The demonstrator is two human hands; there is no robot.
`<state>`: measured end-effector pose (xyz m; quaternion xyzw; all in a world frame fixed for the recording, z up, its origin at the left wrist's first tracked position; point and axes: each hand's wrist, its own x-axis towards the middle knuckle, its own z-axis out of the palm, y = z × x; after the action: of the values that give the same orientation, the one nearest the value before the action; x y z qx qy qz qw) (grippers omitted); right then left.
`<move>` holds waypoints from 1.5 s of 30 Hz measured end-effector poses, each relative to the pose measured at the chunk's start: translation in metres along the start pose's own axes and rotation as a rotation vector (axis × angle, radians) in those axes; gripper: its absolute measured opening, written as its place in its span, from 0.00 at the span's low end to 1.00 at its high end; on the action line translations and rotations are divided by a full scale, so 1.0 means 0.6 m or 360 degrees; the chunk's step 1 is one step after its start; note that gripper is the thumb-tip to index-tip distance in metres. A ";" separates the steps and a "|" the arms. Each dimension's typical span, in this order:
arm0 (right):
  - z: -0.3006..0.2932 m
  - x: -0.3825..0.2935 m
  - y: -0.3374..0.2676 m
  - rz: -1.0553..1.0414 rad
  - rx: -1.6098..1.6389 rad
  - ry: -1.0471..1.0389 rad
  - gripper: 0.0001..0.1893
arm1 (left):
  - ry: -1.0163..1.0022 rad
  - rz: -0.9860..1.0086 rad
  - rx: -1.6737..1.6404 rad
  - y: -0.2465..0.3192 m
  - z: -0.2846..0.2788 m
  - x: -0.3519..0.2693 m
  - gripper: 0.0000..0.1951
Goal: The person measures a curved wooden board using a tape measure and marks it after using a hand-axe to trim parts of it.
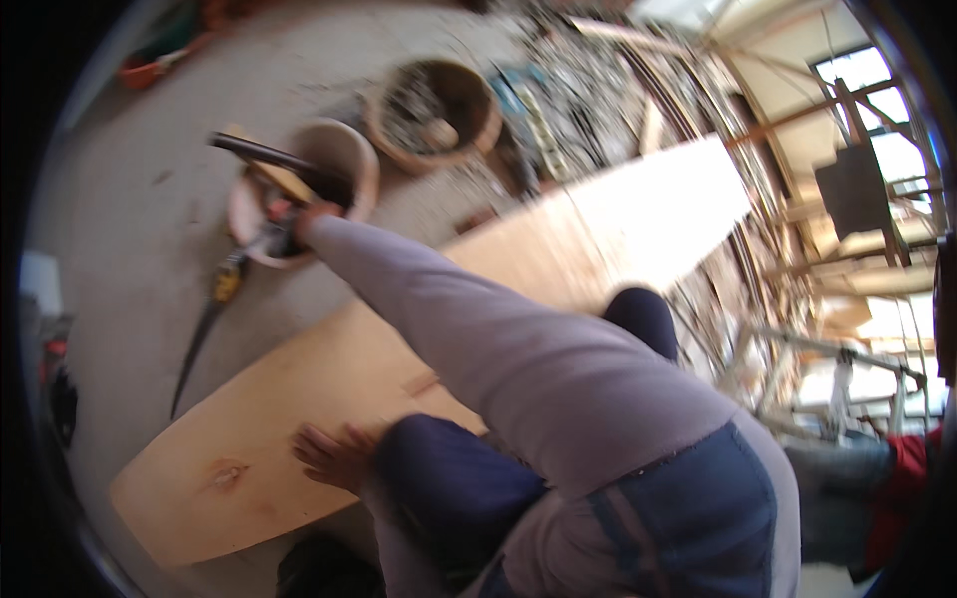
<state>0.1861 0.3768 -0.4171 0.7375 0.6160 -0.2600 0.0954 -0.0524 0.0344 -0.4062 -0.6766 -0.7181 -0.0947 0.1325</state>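
My left hand [336,454] rests palm down, fingers spread, on a long pale plywood board [299,374] with a knot near its end. My right arm stretches across the board to a round tool bucket [366,164]. There my right hand [318,215] is at the rim, among the tools; blur and the sleeve hide whether it grips one. A dark bar or pipe [262,149] and a piece of wood [280,179] stick out of the bucket. A handsaw [205,321] with a yellow and black handle lies beside it, blade pointing away from the bucket.
A second round tub [478,134] holding dark scraps stands behind the tool bucket. Loose offcuts and debris [591,90] are heaped beyond the board's far end. At the right stands a metal frame [845,355]. An orange container [142,75] is at the upper left.
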 end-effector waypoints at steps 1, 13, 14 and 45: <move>-0.004 -0.008 0.003 0.0036 0.0128 0.0025 0.26 | 0.0075 0.0074 0.0000 0.001 -0.003 0.002 0.35; -0.022 -0.036 0.025 -0.0439 -0.0017 0.0286 0.16 | -0.0005 -0.0022 -0.0081 0.006 0.001 -0.006 0.38; -0.023 -0.039 0.028 -0.0417 -0.0040 0.0282 0.15 | -0.0085 -0.0058 -0.0085 0.005 0.003 -0.007 0.39; -0.212 -0.248 0.072 -0.1064 -0.0403 0.1238 0.18 | 0.0013 -0.0109 -0.0160 0.009 -0.010 0.004 0.40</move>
<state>0.2453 0.2982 -0.2429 0.5255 0.8340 0.0930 -0.1398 -0.0466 0.0350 -0.4002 -0.6569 -0.7347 -0.1380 0.0979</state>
